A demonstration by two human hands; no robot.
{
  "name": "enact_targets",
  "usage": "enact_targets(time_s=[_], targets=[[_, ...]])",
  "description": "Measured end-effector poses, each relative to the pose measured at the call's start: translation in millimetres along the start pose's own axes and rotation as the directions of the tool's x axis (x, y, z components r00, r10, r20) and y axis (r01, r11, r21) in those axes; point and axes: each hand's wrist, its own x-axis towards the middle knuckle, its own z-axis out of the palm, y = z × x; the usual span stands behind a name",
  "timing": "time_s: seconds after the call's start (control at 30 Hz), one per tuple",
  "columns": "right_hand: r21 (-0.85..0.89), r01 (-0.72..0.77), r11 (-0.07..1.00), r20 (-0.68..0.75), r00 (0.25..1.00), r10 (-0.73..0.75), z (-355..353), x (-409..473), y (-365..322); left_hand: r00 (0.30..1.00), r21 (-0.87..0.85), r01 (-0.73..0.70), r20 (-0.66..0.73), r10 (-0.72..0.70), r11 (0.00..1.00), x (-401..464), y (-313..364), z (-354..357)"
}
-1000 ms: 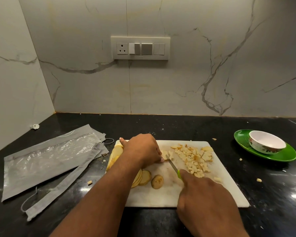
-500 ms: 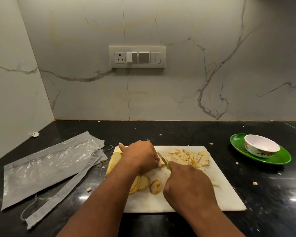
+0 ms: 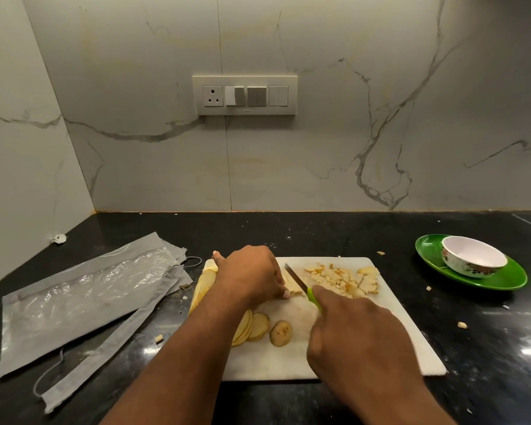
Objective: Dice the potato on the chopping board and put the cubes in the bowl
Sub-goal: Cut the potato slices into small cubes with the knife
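A white chopping board (image 3: 411,342) lies on the black counter. My left hand (image 3: 252,274) holds potato strips (image 3: 293,288) down on the board with curled fingers. My right hand (image 3: 356,335) grips a green-handled knife (image 3: 298,280), whose blade lies right beside the left fingertips. A heap of potato cubes (image 3: 341,279) sits at the board's far right. Round potato slices (image 3: 256,326) and an end piece (image 3: 280,332) lie near my left forearm. More slices (image 3: 204,282) lean at the board's left edge. The white floral bowl (image 3: 472,256) stands empty on a green plate (image 3: 509,279) at right.
Grey and clear plastic packaging (image 3: 83,296) is spread over the counter at left. Stray potato bits (image 3: 462,325) lie scattered on the counter around the board. A marble wall with a switch panel (image 3: 244,95) stands behind, and a side wall closes the left.
My right hand has pulled back toward me with the knife after pushing forward half a second ago. The left hand has stayed on the potato strips.
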Motion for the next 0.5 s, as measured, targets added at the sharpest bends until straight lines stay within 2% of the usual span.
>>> enact_targets(time_s=[0.23, 0.5], targets=[[0.018, 0.02, 1.0, 0.007, 1.0, -0.02, 28.3, 15.5, -4.8, 1.0, -0.028, -0.016, 0.015, 0.017, 0.999, -0.7, -1.0, 0.1], [0.026, -0.04, 0.999, 0.185, 0.982, 0.035, -4.0, -20.4, 1.8, 0.999, -0.035, -0.031, 0.039, 0.033, 0.999, -1.1, -3.4, -1.6]])
